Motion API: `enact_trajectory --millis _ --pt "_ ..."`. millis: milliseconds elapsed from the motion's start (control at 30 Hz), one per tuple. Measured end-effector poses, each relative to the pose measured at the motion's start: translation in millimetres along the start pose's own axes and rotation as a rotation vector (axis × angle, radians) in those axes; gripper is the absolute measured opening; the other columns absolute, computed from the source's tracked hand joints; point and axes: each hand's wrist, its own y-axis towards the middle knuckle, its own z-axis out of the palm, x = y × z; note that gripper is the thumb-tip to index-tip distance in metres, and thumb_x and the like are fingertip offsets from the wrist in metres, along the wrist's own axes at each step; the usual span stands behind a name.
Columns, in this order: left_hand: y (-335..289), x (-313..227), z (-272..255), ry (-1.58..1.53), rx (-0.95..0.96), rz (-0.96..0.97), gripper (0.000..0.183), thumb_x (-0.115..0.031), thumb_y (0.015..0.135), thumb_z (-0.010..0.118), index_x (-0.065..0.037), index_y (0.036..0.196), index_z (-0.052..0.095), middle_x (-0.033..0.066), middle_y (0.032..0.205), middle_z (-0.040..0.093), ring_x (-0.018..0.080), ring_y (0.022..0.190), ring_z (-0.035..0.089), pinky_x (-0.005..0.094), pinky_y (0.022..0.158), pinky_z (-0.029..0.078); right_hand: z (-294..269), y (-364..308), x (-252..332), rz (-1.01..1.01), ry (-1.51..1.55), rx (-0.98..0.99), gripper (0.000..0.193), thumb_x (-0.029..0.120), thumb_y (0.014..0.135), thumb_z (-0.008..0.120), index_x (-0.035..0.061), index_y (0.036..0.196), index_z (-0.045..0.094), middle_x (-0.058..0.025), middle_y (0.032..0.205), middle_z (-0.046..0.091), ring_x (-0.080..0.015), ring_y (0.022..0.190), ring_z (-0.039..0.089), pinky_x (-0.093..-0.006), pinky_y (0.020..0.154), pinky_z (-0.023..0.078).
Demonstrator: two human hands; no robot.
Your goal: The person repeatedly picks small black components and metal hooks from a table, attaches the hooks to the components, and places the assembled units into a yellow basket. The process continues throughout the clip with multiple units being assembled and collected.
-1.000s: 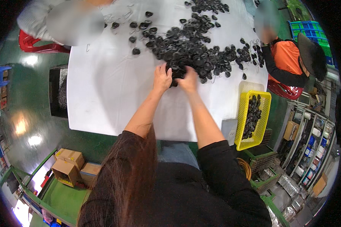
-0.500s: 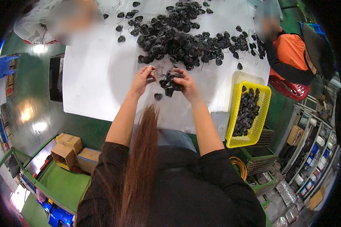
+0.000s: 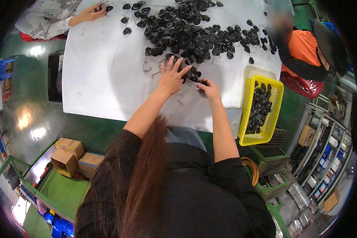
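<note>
A big heap of black, round-cornered disc-like pieces (image 3: pixel 182 33), many with thin wire hooks, lies on the white tabletop (image 3: pixel 95 79). My left hand (image 3: pixel 171 80) is spread open, palm down, its fingers over the near edge of the heap. Right of it, my right hand (image 3: pixel 211 93) is closed with a dark piece (image 3: pixel 202 90) between its fingers, just above the table; the fingers partly cover it. Loose wire hooks (image 3: pixel 146 67) lie left of my left hand, and another wire hook (image 3: pixel 180 103) lies closer to me.
A yellow basket (image 3: pixel 279 107) of black pieces stands at the table's right edge. At far left, a co-worker's hand (image 3: pixel 90 15) touches pieces; another person in an orange vest (image 3: pixel 305 53) sits at right. Cardboard boxes (image 3: pixel 69 146) stand low on the left.
My right hand has let go of its cluster of pieces and moved right and slightly down. My left hand has opened and moved right, over the pieces. The co-worker's hand at far left now shows.
</note>
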Motion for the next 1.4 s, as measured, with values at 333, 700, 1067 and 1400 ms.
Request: enact_trajectory --millis 333,700,1067,1400 --pt "-18 82 -16 -0.013 0.192 -0.195 0.039 -0.014 0.069 0.063 -0.017 0.107 0.055 -0.0002 0.122 0.046 0.0262 0.113 0.040 0.0419 0.088 0.036 -2 -30 13 -0.116 -0.109 0.235 0.018 0.011 0.079 0.064 0.0071 0.096 0.061 -0.0011 0.089 0.061 -0.0102 0.083 0.057 -0.0241 0.073 0.045" --pt "27 4 -23 -0.181 0.173 0.209 0.024 -0.016 0.073 0.063 -0.018 0.097 0.063 -0.0024 0.116 0.054 0.0214 0.114 0.042 0.0439 0.091 0.033 -4 -16 11 -0.176 -0.209 0.318 0.031 0.008 0.073 0.068 0.0077 0.104 0.060 0.0002 0.094 0.061 -0.0094 0.082 0.053 -0.0234 0.077 0.042" --pt "25 24 -44 -0.480 0.238 -0.193 0.028 -0.029 0.075 0.065 -0.004 0.090 0.064 0.0113 0.077 0.061 0.0265 0.070 0.058 0.0346 0.063 0.046 -36 28 -5 -0.316 -0.503 -0.132 0.022 0.008 0.075 0.062 0.0053 0.097 0.063 -0.0072 0.095 0.062 -0.0162 0.079 0.058 -0.0297 0.069 0.047" --pt "34 48 -78 -1.116 0.360 -0.745 0.025 -0.034 0.084 0.060 -0.010 0.081 0.066 -0.0052 0.062 0.050 0.0044 0.053 0.043 0.0194 0.046 0.033 3 17 -18 -0.589 -1.101 -0.185 0.007 0.017 0.072 0.060 0.0144 0.078 0.062 -0.0067 0.080 0.062 -0.0283 0.077 0.059 -0.0408 0.065 0.047"
